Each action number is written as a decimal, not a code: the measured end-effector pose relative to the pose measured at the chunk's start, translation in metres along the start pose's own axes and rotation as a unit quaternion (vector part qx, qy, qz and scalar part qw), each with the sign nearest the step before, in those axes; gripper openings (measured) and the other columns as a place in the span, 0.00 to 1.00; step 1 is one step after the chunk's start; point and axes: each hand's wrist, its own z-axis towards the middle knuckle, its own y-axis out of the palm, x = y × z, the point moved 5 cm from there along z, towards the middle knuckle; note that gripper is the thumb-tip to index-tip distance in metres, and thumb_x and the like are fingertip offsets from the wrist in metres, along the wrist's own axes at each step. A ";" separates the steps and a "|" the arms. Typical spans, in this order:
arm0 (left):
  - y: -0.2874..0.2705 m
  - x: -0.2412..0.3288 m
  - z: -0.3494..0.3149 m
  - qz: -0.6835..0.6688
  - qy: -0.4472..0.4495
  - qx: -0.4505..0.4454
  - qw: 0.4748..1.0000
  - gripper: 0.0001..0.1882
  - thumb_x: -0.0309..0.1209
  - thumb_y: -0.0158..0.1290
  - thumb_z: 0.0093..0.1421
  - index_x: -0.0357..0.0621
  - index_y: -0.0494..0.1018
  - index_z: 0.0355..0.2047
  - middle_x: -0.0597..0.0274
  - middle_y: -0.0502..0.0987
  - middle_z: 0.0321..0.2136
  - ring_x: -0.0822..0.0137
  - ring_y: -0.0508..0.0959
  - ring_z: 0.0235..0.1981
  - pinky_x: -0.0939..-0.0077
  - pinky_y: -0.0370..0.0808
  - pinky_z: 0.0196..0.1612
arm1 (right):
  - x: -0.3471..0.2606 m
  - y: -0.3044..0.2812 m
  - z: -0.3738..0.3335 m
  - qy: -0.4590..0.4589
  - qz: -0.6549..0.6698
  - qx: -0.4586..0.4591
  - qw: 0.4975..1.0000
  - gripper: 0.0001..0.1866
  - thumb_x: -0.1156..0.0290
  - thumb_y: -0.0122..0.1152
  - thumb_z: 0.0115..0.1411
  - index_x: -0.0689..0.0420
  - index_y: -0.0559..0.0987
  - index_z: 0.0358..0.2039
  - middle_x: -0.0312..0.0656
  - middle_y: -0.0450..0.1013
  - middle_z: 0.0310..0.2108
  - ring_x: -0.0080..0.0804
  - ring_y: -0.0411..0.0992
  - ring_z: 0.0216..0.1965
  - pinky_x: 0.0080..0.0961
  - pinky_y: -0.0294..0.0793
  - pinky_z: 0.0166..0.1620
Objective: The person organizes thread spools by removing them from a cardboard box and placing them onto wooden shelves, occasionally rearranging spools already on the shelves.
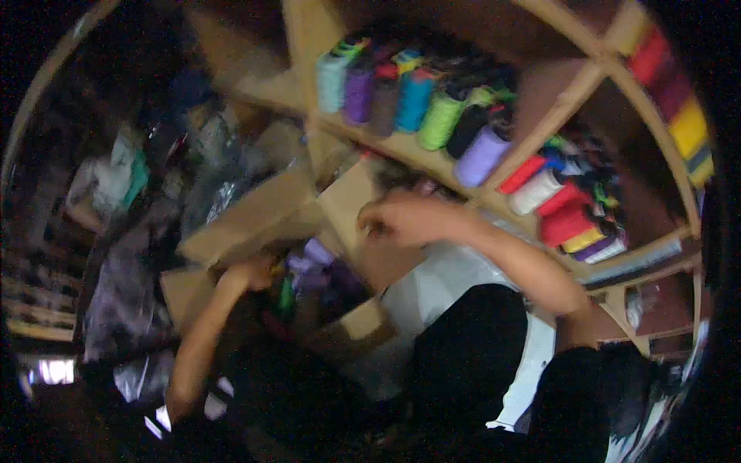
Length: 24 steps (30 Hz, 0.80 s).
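Observation:
A cardboard box stands with its flaps up in front of me. Inside it lie purple thread spools and a green spool. Over the box's left side is my left hand, close to the spools; its fingers are blurred, so their grip does not show. My right hand is raised beside the box's right flap, its fingers curled inward. Whatever lies between those fingers, if anything, is too blurred to make out.
Wooden shelves hold rows of thread cones: a lime green cone, a lavender cone, a red cone and others. A white sack lies right of the box. Plastic-wrapped bundles and dark cloth are at left.

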 end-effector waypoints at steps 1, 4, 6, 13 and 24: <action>0.009 0.000 -0.006 0.017 0.001 -0.014 1.000 0.17 0.38 0.51 0.53 0.40 0.73 0.40 0.49 0.76 0.36 0.55 0.75 0.39 0.64 0.71 0.43 | -0.010 0.004 0.011 -0.004 -0.022 -0.008 1.000 0.13 0.68 0.55 0.53 0.56 0.73 0.39 0.48 0.74 0.30 0.44 0.74 0.32 0.37 0.71 0.36; 0.038 -0.012 -0.015 0.049 -0.011 -0.045 0.998 0.17 0.38 0.51 0.53 0.40 0.73 0.40 0.49 0.76 0.37 0.54 0.75 0.40 0.64 0.71 0.43 | -0.019 0.031 0.056 -0.003 -0.085 -0.097 0.992 0.12 0.68 0.54 0.53 0.55 0.73 0.39 0.48 0.74 0.30 0.47 0.74 0.32 0.38 0.72 0.36; 0.057 -0.018 -0.019 0.057 -0.014 -0.060 0.996 0.17 0.38 0.51 0.53 0.40 0.72 0.40 0.48 0.76 0.37 0.54 0.75 0.40 0.64 0.71 0.43 | -0.013 0.063 0.080 -0.002 -0.141 -0.149 0.979 0.12 0.69 0.53 0.52 0.54 0.74 0.38 0.48 0.74 0.29 0.48 0.74 0.32 0.39 0.73 0.36; 0.083 -0.021 -0.015 0.081 0.011 -0.075 0.994 0.17 0.38 0.51 0.53 0.41 0.72 0.41 0.48 0.75 0.37 0.54 0.75 0.40 0.63 0.70 0.43 | 0.013 0.219 0.157 0.112 -0.104 -0.065 0.986 0.09 0.67 0.52 0.51 0.55 0.78 0.29 0.44 0.74 0.25 0.42 0.73 0.28 0.39 0.72 0.32; 0.100 -0.016 -0.011 0.101 0.033 -0.110 0.988 0.18 0.38 0.51 0.53 0.41 0.72 0.41 0.48 0.75 0.38 0.53 0.74 0.41 0.62 0.70 0.44 | 0.066 0.344 0.136 0.214 0.600 0.063 0.768 0.07 0.67 0.51 0.54 0.53 0.76 0.28 0.38 0.72 0.22 0.35 0.69 0.23 0.33 0.69 0.28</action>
